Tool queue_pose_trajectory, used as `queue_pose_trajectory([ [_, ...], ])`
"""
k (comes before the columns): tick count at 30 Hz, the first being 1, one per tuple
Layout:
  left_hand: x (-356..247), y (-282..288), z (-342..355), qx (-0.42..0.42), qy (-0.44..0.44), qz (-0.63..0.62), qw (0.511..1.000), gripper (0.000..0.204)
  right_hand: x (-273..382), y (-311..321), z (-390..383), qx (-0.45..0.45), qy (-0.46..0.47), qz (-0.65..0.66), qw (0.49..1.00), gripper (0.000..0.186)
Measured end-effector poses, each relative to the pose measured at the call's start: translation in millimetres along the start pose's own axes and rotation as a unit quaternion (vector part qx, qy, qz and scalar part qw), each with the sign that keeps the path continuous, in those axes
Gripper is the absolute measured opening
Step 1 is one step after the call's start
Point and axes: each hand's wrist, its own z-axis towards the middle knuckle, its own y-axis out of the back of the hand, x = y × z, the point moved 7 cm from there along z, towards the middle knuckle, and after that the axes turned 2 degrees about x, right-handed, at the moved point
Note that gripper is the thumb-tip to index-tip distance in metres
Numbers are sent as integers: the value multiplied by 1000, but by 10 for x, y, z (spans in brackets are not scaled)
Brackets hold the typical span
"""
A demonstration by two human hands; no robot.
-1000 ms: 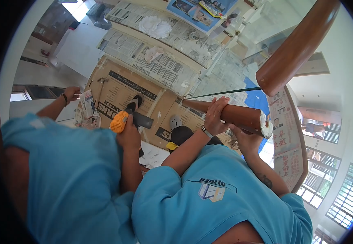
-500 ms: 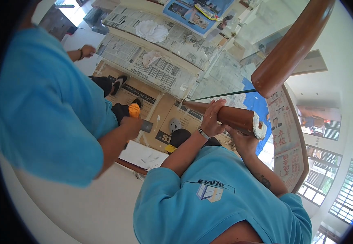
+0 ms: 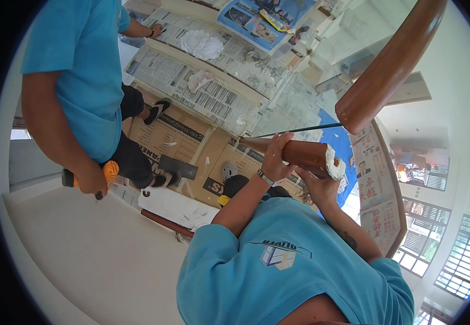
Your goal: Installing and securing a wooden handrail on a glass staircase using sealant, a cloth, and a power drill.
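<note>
A reddish-brown wooden handrail lies across the middle, sloping away toward the floor. Its near end is coated in rough white material around a notch. My left hand wraps the rail from the left side, fingers over the top. My right hand grips it from below near the white end, its fingertips partly hidden beneath the wood. Beyond the rail's end, apart from it, a second, thicker brown handrail rises to the upper right. A glass panel's green edge runs between the two.
Newspaper-covered steps climb at the back, with crumpled white paper on them. Cardboard covers the floor. At left stands a co-worker holding an orange-and-black tool. A papered curved ledge is at right.
The co-worker has straightened and moved farther up and back, one arm reaching toward the steps; the orange tool now shows in the other hand. My hands keep their hold, with the rail shifted slightly left.
</note>
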Motion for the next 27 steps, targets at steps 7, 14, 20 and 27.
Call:
queue_pose_trajectory([
  [7, 88, 22, -82, 18, 14, -4, 1000, 77, 1, -110, 9, 12, 28, 54, 998, 60],
  [14, 38, 18, -29, 1, 1, 5, 1000, 77, -133, -59, -1, 1, -20, 63, 998, 59],
  [20, 139, -127, 104, -9, 7, 4, 1000, 79, 17, 53, 229, 3, -10, 29, 1000, 62],
  [27, 124, -371, 284, -22, 8, 6, 1000, 83, 139, 327, 435, 9, -4, -52, 999, 61],
])
